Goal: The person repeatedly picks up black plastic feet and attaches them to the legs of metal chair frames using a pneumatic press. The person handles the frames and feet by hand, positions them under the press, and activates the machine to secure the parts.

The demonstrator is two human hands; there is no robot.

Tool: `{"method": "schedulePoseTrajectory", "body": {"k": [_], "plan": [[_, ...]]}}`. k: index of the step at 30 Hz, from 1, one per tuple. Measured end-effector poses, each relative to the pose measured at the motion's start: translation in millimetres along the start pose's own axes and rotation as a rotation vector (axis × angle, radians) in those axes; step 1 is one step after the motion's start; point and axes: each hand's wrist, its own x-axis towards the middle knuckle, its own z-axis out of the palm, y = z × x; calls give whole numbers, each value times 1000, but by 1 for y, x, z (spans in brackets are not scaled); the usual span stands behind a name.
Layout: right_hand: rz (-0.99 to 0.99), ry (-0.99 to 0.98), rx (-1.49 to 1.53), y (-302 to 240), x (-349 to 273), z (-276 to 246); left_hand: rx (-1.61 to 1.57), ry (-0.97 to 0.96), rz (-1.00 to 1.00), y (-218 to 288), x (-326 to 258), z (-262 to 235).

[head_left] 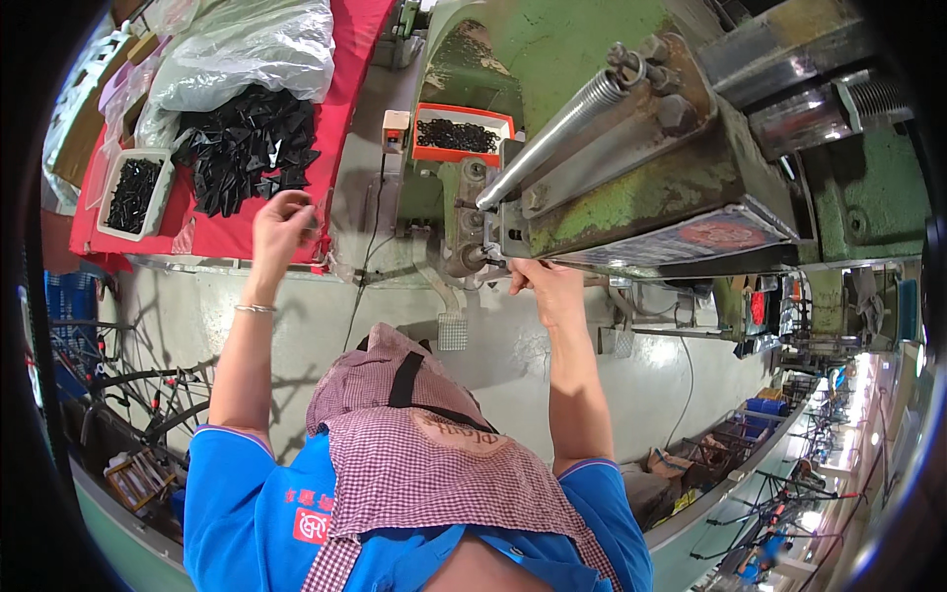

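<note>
My left hand (280, 232) is raised over the front edge of a red-covered table (340, 128), its fingers curled together. A small dark, blurred thing shows at its fingertips; I cannot make out its kind. Just beyond it lies a heap of flat black angular pieces (247, 148). My right hand (546, 284) is at the front of a green machine (631, 187), below its working head (488, 222). Its fingers are bent and closed near the metal fixture (472, 259); what they grip is hidden.
A white tub (148, 222) of small black parts stands left of the heap, with clear plastic sheeting (247, 49) behind. An orange-rimmed tray (424, 153) holds black rings. A long spring (552, 138) slants across the machine. A foot pedal (452, 332) is on the floor below.
</note>
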Motion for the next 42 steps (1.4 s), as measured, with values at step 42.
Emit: {"method": "schedulePoseTrajectory", "body": {"k": [42], "plan": [[185,267,85,92,-223,-375,179,-895,-4,60,-177,565]]}}
